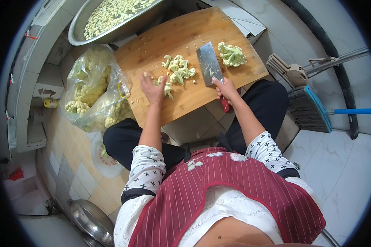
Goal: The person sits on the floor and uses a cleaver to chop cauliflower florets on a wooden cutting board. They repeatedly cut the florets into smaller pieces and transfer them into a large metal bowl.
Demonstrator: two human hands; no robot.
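My right hand (227,91) grips the red handle of a cleaver (209,64), its broad blade lying over the wooden cutting board (176,34) with cauliflower bits stuck to it. Left of the blade is a loose pile of cut cauliflower florets (180,68). My left hand (152,89) is spread beside this pile, fingers apart, over a few florets at its lower left; whether it touches them I cannot tell. A larger cauliflower chunk (232,55) rests right of the blade, near the board's right end.
Left of the board stands a clear plastic bag (94,83) of cauliflower heads. A large metal basin (77,34) holding many florets is at the upper left. A broom (310,108) and mop (292,72) lean at right. A plate (99,154) and metal bowl (91,219) are lower left.
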